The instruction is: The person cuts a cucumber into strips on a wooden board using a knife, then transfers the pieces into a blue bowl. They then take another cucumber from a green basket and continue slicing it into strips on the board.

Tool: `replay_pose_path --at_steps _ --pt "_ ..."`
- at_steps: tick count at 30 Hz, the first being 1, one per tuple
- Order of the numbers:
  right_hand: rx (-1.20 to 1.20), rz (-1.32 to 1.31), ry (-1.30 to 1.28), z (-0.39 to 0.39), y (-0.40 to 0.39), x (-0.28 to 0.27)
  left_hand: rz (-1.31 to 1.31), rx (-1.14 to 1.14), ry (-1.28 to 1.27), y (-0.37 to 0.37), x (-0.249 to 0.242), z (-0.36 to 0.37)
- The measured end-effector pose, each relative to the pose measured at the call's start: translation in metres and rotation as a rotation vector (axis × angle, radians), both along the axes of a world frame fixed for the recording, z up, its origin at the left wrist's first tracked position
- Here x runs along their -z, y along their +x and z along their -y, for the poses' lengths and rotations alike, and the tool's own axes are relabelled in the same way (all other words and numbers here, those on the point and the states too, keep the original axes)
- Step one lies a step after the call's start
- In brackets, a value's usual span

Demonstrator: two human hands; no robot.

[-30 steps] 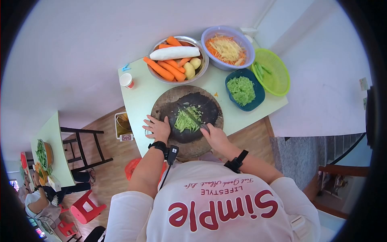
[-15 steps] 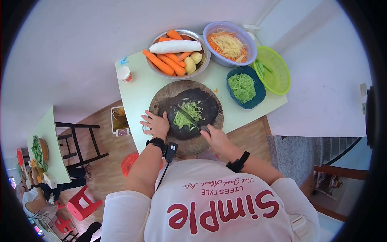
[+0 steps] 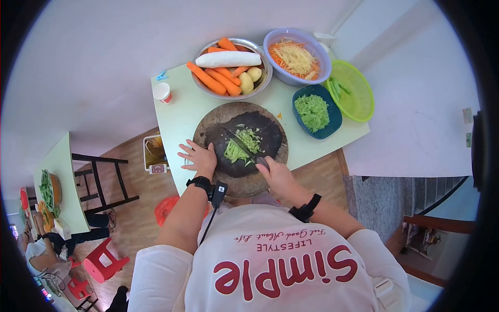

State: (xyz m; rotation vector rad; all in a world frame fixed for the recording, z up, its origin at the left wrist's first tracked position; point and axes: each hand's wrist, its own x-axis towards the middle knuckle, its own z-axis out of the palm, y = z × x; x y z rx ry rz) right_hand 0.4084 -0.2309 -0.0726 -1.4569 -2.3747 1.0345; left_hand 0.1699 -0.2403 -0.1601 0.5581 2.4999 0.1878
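Note:
A round wooden chopping board (image 3: 215, 115) with a dark middle lies near the front of the table. My left hand (image 3: 201, 158) rests on its left edge, fingers spread and nothing in them. In my right hand (image 3: 278, 175), at the board's near right, is the handle of a kitchen knife (image 3: 241, 142). Its dark blade points up and left, across a small heap of chopped green vegetable (image 3: 250, 139). Part of the heap is in finer bits, and longer strips lie left of the blade.
Behind the board stand a metal bowl (image 3: 197, 86) of carrots, potatoes and a peeled white root, and a purple basin (image 3: 326, 65) of shreds. To the right are a dark teal container (image 3: 332, 130) of shredded greens and a green basket (image 3: 364, 104). A paper cup (image 3: 162, 93) stands left.
The knife's blade now shows longer, reaching farther up and left beyond the heap. My right hand has shifted slightly; my left hand stays spread on the board's edge. The view has moved a little.

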Motion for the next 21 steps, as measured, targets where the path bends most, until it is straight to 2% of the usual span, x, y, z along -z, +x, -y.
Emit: replay_pose_path --at_steps 2,4,9,21 --pt "-0.01 -0.029 -0.02 0.0 -0.006 0.003 -0.029 -0.027 -0.023 -0.005 0.008 0.002" --pt "-0.014 0.053 -0.034 0.001 -0.009 0.012 -0.057 -0.052 -0.05 -0.01 0.011 0.004" --pt "0.004 0.026 -0.008 0.0 -0.015 0.003 0.185 -0.069 -0.042 -0.019 -0.004 0.002" --pt "-0.012 0.009 -0.008 -0.004 -0.019 0.019 0.182 -0.039 -0.047 -0.019 -0.008 0.004"
